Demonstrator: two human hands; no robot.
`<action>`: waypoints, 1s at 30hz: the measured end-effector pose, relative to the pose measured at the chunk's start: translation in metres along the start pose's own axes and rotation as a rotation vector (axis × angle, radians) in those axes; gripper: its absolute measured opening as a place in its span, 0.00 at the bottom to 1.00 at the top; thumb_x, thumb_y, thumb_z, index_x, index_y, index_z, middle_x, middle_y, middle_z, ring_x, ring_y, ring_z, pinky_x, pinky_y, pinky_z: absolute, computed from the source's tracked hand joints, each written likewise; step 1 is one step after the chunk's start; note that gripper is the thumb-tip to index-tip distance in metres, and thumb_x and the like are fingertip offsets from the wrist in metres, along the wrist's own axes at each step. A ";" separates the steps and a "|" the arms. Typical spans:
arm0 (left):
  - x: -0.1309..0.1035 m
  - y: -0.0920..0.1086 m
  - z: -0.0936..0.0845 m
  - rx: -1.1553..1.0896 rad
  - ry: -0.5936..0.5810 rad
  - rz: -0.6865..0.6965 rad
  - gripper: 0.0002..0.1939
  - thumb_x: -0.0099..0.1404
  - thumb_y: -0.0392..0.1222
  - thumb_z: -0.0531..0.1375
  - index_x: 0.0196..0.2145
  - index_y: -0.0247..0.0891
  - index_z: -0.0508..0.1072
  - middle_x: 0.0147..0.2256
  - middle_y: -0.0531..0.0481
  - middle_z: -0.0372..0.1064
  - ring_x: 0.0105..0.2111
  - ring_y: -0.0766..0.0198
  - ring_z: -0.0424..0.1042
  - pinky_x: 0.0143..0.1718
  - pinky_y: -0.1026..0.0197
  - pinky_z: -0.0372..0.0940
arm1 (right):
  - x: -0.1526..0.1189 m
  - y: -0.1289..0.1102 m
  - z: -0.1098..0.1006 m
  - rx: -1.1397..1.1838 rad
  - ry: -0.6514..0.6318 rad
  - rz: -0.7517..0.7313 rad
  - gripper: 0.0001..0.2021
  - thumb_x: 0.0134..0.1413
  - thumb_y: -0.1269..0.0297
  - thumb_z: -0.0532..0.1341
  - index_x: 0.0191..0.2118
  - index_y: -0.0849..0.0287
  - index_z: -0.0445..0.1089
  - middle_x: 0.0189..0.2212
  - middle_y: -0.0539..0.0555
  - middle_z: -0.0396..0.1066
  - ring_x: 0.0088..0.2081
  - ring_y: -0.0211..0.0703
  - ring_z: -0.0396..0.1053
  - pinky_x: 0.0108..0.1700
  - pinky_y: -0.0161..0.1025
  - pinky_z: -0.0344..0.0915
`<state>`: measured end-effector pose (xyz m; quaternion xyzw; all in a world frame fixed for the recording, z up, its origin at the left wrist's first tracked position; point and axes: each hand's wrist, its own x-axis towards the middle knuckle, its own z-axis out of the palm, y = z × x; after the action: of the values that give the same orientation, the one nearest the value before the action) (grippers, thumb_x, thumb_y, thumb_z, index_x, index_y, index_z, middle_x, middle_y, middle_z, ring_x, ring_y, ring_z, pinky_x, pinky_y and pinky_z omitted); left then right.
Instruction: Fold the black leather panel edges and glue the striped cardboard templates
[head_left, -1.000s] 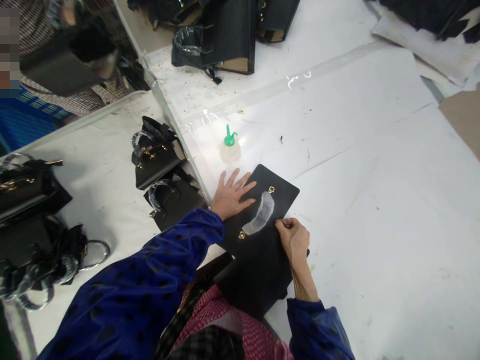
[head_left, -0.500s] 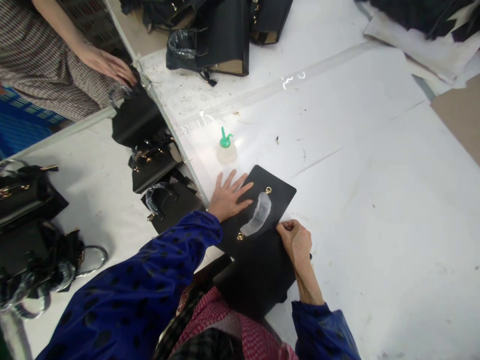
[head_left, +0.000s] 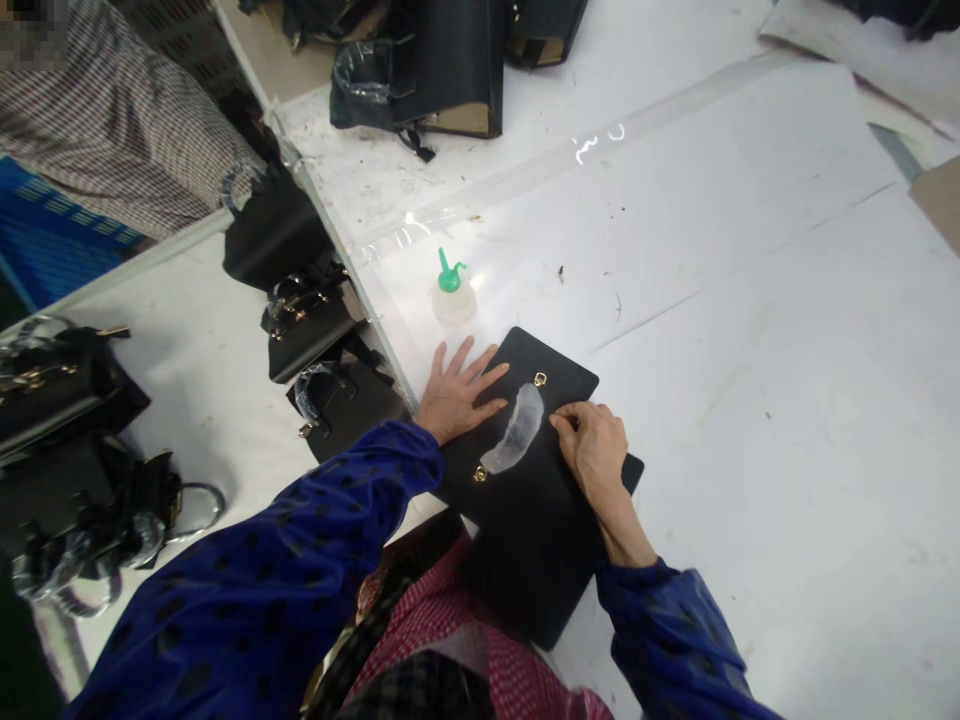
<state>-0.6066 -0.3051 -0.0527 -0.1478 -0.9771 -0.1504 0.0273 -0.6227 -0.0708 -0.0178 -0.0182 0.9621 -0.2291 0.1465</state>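
Observation:
A black panel [head_left: 551, 361] lies on the white table near its left edge, with a plastic-wrapped handle [head_left: 519, 430] between two gold fittings. My left hand [head_left: 456, 396] rests palm down with fingers spread, its fingertips on the panel's left side. At the right edge, my right hand [head_left: 596, 447] has its thumb and fingers pinched together at the black material; what is between the fingertips is too small to make out. Another black piece [head_left: 529, 585] extends below the panel, toward my lap, with a corner showing right of my right wrist.
A clear bottle with a green spout [head_left: 453, 297] stands beyond my left hand. Black handbags [head_left: 341, 410] line the left table, with more bags [head_left: 457, 65] at the back. Across the left table stands a person in checked clothing [head_left: 127, 115], beside a blue crate [head_left: 56, 240].
My right hand has moved slightly up along the panel's edge. The lower black piece has shifted and lies flatter, its right corner now showing. The other person's hand has left the handbag.

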 end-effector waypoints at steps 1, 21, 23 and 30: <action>0.000 0.000 0.000 0.001 0.000 -0.002 0.28 0.71 0.59 0.55 0.64 0.49 0.66 0.69 0.49 0.57 0.71 0.40 0.48 0.68 0.28 0.39 | 0.004 0.000 -0.001 -0.025 0.010 -0.003 0.07 0.59 0.64 0.61 0.34 0.57 0.76 0.36 0.59 0.77 0.42 0.54 0.68 0.45 0.47 0.56; 0.000 0.002 -0.002 -0.004 0.014 0.007 0.27 0.71 0.58 0.56 0.63 0.48 0.67 0.68 0.49 0.58 0.70 0.38 0.50 0.67 0.26 0.40 | -0.039 -0.001 0.001 -0.138 -0.060 -0.174 0.08 0.60 0.68 0.63 0.29 0.55 0.75 0.30 0.53 0.76 0.37 0.48 0.67 0.40 0.43 0.52; 0.000 0.002 -0.002 -0.005 0.008 0.003 0.27 0.71 0.58 0.55 0.64 0.48 0.67 0.68 0.49 0.58 0.70 0.39 0.50 0.67 0.27 0.39 | -0.031 0.000 0.000 -0.142 -0.034 -0.166 0.08 0.61 0.68 0.62 0.30 0.56 0.75 0.31 0.54 0.76 0.38 0.49 0.66 0.40 0.44 0.52; 0.000 0.001 -0.001 -0.014 -0.018 -0.024 0.28 0.71 0.59 0.55 0.64 0.49 0.66 0.69 0.50 0.57 0.71 0.41 0.48 0.68 0.29 0.36 | -0.042 0.012 0.012 -0.097 -0.017 -0.199 0.10 0.63 0.65 0.59 0.31 0.56 0.74 0.31 0.55 0.75 0.38 0.50 0.66 0.40 0.44 0.52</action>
<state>-0.6062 -0.3052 -0.0512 -0.1378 -0.9780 -0.1559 0.0158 -0.5781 -0.0608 -0.0224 -0.1226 0.9643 -0.1954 0.1301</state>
